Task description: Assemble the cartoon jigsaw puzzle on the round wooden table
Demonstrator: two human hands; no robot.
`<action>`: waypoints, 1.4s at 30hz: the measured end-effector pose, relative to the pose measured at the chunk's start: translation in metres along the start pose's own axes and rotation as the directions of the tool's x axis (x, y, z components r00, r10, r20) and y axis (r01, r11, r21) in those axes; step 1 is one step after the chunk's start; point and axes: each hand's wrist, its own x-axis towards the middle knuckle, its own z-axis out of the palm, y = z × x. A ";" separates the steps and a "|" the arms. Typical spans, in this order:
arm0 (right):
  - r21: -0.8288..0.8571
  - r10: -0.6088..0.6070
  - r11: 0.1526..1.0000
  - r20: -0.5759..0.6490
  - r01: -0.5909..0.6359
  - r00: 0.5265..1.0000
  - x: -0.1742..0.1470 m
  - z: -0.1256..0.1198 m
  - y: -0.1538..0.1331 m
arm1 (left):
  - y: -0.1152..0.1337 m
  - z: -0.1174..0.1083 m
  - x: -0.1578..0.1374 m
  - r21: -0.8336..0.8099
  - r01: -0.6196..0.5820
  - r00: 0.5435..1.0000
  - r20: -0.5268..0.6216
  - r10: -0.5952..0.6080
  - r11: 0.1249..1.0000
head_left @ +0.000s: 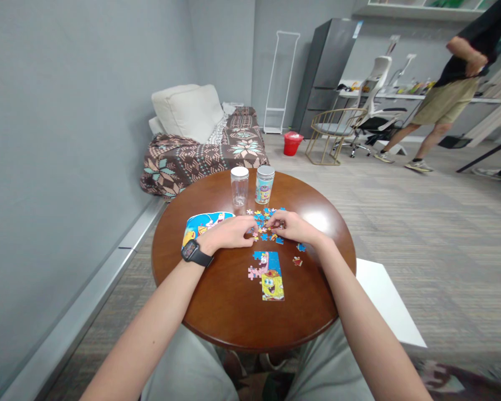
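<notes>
Loose jigsaw puzzle pieces [265, 236] lie scattered on the round brown table [221, 301] between my hands. My left hand [234, 231], with a black watch on its wrist, rests at the pile's left side. Its fingers are bent, with thumb and fingertips apart around some pieces. My right hand [294, 225] reaches in from the right, fingertips pinched at a small piece among the others. Nearer me lies a joined puzzle section [273, 284] showing a yellow cartoon face and a pink figure. Two stray pieces, a blue one [301, 247] and a reddish one [297, 261], lie right of it.
Behind the pieces stand a clear jar [239, 192] and a printed jar [264, 186]. A blue cartoon sheet or pouch [200, 224] lies partly behind my left hand. Beyond are a covered sofa [237, 139], a red bin [293, 145], chairs, and a person [455, 83] at the right.
</notes>
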 end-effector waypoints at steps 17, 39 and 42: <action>-0.038 0.028 0.999 -0.010 -0.029 1.000 0.000 0.000 0.000 | 0.000 0.001 0.000 0.018 0.034 0.999 -0.009 -0.034 0.999; -0.033 0.084 0.996 0.010 -0.083 0.996 -0.003 -0.006 -0.013 | -0.003 0.004 0.000 -0.001 0.040 0.999 -0.005 -0.040 0.999; -0.044 0.076 0.996 0.007 -0.076 0.997 -0.003 -0.006 -0.013 | -0.004 0.004 0.000 0.007 0.029 1.000 -0.003 -0.029 1.000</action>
